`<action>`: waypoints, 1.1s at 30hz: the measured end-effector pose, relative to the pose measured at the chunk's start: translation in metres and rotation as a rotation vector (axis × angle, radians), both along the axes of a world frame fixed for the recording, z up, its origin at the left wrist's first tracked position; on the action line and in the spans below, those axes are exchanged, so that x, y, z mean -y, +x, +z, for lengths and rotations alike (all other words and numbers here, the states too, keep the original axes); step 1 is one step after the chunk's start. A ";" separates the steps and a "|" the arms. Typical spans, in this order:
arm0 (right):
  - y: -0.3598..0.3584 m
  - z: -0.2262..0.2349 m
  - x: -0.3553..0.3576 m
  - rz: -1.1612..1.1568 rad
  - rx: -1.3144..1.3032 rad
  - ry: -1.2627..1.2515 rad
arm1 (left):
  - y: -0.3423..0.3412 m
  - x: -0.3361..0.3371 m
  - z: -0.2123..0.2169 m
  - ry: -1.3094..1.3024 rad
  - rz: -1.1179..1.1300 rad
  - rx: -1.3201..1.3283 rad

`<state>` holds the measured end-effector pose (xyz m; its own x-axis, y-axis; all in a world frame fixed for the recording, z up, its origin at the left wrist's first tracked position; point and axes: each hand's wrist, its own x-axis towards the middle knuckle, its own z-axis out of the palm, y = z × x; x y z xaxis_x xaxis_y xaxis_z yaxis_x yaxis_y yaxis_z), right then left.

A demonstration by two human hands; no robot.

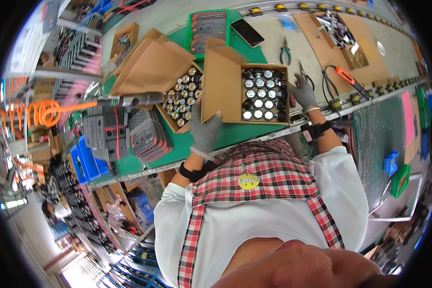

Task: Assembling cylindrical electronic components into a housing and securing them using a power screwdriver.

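Note:
An open cardboard box [222,103] stands at the table's near edge, its lid folded out to the left. Rows of metal hex-headed fittings [259,93] with black parts fill it. My left hand [205,128], in a grey glove, grips the lid's lower left edge, with the thumb on the front. At the box's right wall is my right hand [303,93], also gloved, its fingers closed about that side; part of the grip is hidden. Left of it, a second open cardboard box [146,67] sits tilted, holding similar fittings [182,93] with brass-coloured centres.
A power screwdriver [141,99] on an orange coiled hose hangs over the second box. Grey panels [149,132] are stacked at left. Behind lie a green tray [191,33], a phone [247,32] and pliers [285,52]; scissors [307,76] and an orange-handled tool [350,79] lie right.

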<state>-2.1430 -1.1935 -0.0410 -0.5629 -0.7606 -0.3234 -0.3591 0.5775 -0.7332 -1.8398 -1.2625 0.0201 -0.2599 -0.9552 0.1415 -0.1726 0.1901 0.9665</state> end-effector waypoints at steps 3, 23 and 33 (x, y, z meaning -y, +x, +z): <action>-0.010 -0.049 -0.010 0.229 0.058 0.232 | 0.016 0.010 -0.011 0.142 0.077 0.047; 0.120 0.068 0.023 0.124 0.818 -0.243 | 0.069 0.128 0.202 -0.640 -0.089 0.361; 0.191 -0.002 0.072 0.206 0.565 -0.372 | 0.125 0.142 0.145 -1.149 0.525 0.463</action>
